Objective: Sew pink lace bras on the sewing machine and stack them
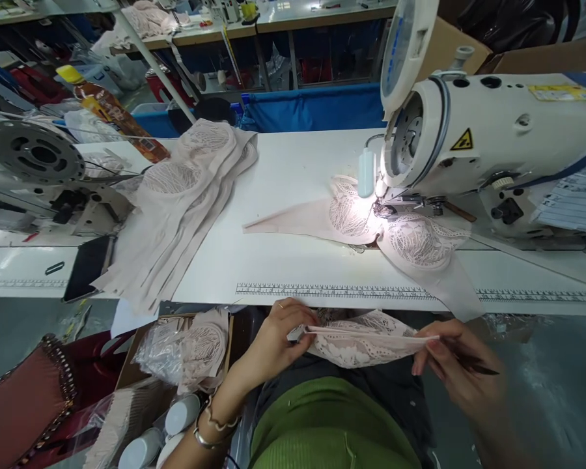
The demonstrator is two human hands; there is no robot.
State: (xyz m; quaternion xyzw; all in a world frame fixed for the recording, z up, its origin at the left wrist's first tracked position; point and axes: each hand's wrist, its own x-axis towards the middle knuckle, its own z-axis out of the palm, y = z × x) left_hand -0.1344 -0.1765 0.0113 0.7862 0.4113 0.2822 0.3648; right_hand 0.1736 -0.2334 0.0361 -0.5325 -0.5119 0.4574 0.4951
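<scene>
A pale pink lace piece [364, 345] is stretched between my two hands over my lap, below the table's front edge. My left hand [278, 335] pinches its left end. The right end is pinched by my right hand [461, 365], where a thin dark tool [481, 369] also shows between the fingers. On the white table [283, 270], a pale pink bra [420, 241] lies under the lit needle area of the sewing machine [498, 127], its right wing hanging over the front edge.
Stacked bra pieces [176, 208] lie at the left, by a bottle [112, 114], a dark phone [88, 267] and another machine [34, 156]. A box of bagged pieces [190, 348] and white containers [183, 413] are below left. A printed ruler [332, 290] runs along the front edge.
</scene>
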